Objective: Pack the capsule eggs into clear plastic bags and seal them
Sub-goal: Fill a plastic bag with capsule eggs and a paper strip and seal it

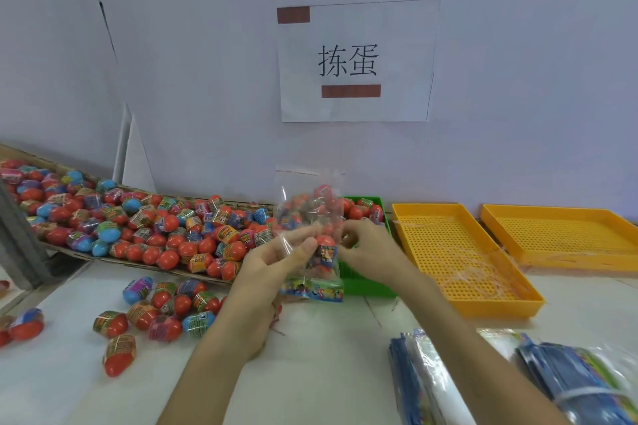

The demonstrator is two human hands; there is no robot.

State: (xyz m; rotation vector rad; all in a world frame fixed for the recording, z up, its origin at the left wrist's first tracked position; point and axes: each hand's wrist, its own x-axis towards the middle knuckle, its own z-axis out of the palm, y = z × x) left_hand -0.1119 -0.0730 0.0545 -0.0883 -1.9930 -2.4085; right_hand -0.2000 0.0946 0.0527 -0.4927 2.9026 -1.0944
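I hold a clear plastic bag [310, 197] upright above the table, its colourful printed strip at the bottom. A red capsule egg [326, 248] with a picture wrap sits low inside it. My left hand [272, 266] pinches the bag's left side between thumb and fingers. My right hand [366, 252] pinches the bag's right side at about the same height. A big heap of red and blue capsule eggs [155, 228] fills a cardboard tray on the left. Several loose eggs [162, 307] lie on the white table in front of it.
A green basket [366, 283] holding a few eggs stands behind the bag. Two yellow perforated trays [459, 259] [559, 235] sit at the right against the wall. Stacks of flat printed bags [569, 379] lie at the front right. A paper sign hangs on the wall.
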